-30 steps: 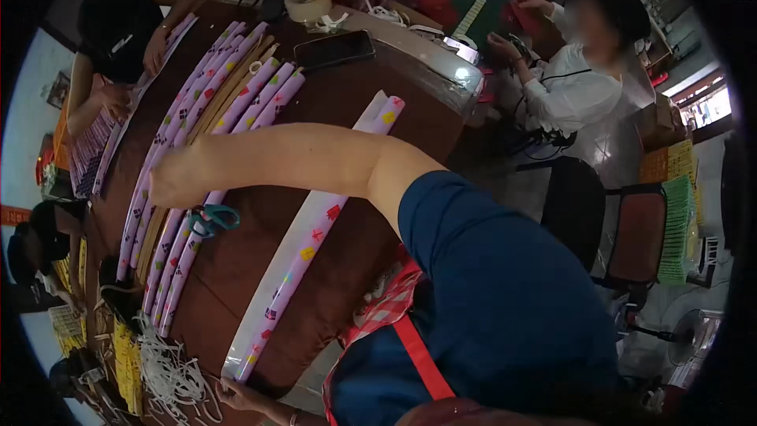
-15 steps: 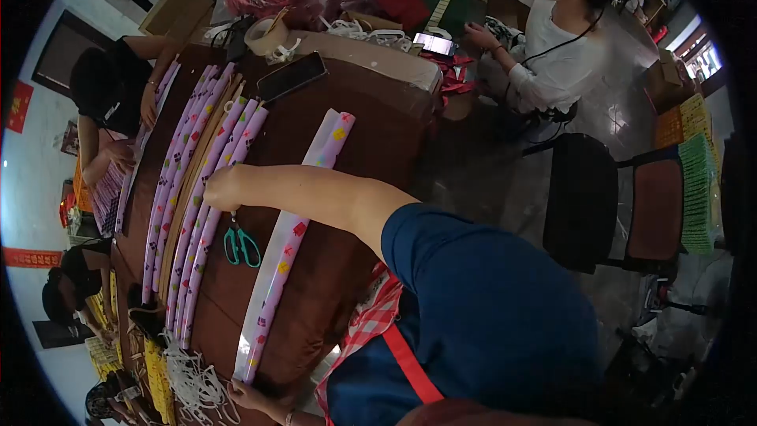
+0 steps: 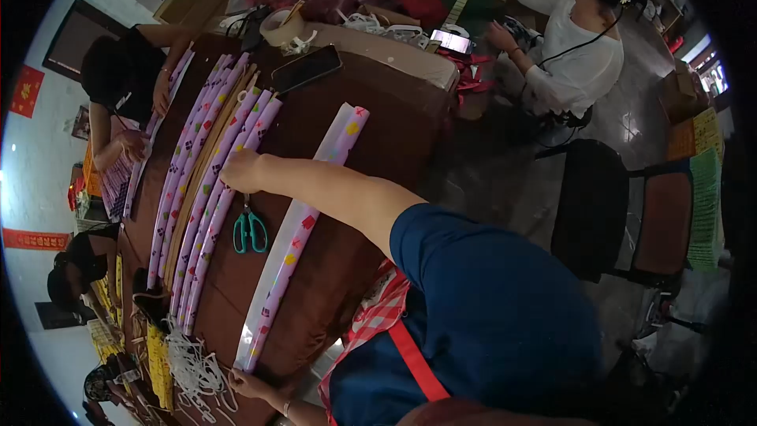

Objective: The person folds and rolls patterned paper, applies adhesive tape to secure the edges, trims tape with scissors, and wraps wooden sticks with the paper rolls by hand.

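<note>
My right hand (image 3: 242,172) reaches across the table onto the nearest of several lilac rolls (image 3: 206,241) printed with small coloured shapes; its fingers are hidden beneath it. Just below it lies a pair of scissors (image 3: 250,233) with teal handles, the blades pointing toward the hand. Closer to me is a separate patterned lilac roll (image 3: 302,229) with a clear or whitish sheet edge along one side. At its lower end my left hand (image 3: 249,384) has its fingers closed on the tip of the roll.
A black phone (image 3: 307,68) and a tape roll (image 3: 282,28) lie at the table's upper edge. White strips (image 3: 193,367) are heaped at lower left. Co-workers sit along the far side; a person in white (image 3: 572,55) works at upper right. Chairs (image 3: 591,209) stand behind.
The whole view has shifted slightly, moving the table's contents a little to the right and up. Both my hands stay at the same rolls. The person in white has raised the lower hand.
</note>
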Motion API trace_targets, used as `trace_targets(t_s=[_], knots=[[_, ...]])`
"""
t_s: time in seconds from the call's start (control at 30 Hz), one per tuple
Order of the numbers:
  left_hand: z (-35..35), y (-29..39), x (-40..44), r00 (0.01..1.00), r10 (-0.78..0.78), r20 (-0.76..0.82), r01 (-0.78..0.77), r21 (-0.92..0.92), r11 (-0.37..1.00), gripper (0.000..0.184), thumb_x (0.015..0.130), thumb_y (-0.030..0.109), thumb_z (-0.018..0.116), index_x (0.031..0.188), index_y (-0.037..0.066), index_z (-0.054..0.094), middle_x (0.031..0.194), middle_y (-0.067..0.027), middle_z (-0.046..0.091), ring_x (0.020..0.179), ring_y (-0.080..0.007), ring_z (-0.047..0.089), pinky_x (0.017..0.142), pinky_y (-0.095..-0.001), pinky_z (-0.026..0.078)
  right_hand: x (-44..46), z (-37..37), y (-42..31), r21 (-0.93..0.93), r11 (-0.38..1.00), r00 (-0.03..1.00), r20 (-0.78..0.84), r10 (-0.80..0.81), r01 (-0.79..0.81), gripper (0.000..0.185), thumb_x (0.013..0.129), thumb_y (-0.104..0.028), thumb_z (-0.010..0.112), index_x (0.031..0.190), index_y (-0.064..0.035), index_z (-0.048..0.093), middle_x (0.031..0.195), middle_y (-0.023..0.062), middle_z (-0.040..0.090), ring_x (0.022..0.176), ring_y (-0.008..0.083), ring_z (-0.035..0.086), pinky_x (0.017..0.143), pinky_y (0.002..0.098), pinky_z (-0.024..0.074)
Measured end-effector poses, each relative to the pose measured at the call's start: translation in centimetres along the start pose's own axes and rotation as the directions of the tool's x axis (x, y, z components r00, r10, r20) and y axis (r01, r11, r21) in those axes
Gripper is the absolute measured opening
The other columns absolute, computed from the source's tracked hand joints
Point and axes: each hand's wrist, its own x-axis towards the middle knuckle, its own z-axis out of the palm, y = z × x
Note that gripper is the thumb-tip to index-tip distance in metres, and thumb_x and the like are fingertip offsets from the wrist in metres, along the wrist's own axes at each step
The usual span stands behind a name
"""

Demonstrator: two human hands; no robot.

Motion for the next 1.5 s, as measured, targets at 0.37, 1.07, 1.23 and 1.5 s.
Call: trace_targets(t_s=[0.37, 1.07, 1.23, 1.5], knots=[[0.7, -1.6, -0.3, 0.990, 0.127, -0.064, -0.134, -0.118, 0.984, 0.055, 0.093, 0.047, 0.060, 0.116, -0.003, 0.060, 0.094, -0.0157, 0.066, 0.077, -0.0246, 0.060, 0.069, -0.0404, 0.048, -0.7, 1.6, -10.4, -0.028, 0.994, 0.955, 0.283, -0.091, 0.103, 0.025, 0.080, -0.016, 0.063, 0.102, -0.0110, 0.075, 0.107, 0.0108, 0.071, 0.101, 0.0262, 0.067, 0.079, 0.0440, 0.0550], [-0.1, 0.9, -1.4, 1.000, -0.020, -0.002, 0.019, -0.187, 0.982, 0.050, 0.093, 0.035, 0.062, 0.118, -0.008, 0.058, 0.112, -0.0231, 0.060, 0.098, -0.0296, 0.059, 0.087, -0.0371, 0.047, -2.2, 1.0, -10.4, -0.131, 0.981, 0.954, 0.247, 0.172, -0.143, 0.023, 0.079, -0.018, 0.066, 0.098, -0.0084, 0.073, 0.097, 0.0088, 0.072, 0.090, 0.0248, 0.070, 0.068, 0.0405, 0.0568], [-0.3, 1.3, -1.4, 1.000, -0.013, -0.014, 0.010, -0.187, 0.982, 0.051, 0.092, 0.036, 0.063, 0.118, -0.008, 0.058, 0.115, -0.0233, 0.060, 0.102, -0.0306, 0.059, 0.090, -0.0375, 0.047, -2.3, 1.7, -9.7, -0.054, 0.956, 0.939, 0.179, 0.293, -0.288, 0.029, 0.079, -0.017, 0.065, 0.104, -0.0017, 0.067, 0.097, 0.0095, 0.072, 0.090, 0.0252, 0.070, 0.066, 0.0401, 0.0576], [-0.1, 0.9, -1.2, 1.000, -0.020, 0.008, 0.021, -0.217, 0.976, 0.052, 0.091, 0.036, 0.064, 0.116, -0.008, 0.059, 0.107, -0.0221, 0.062, 0.094, -0.0280, 0.059, 0.085, -0.0361, 0.048, -2.3, 0.6, -9.9, -0.102, 0.934, 0.898, 0.255, 0.358, -0.343, 0.029, 0.074, -0.017, 0.070, 0.101, -0.0055, 0.071, 0.100, 0.0056, 0.071, 0.088, 0.0226, 0.070, 0.057, 0.0423, 0.0580]])
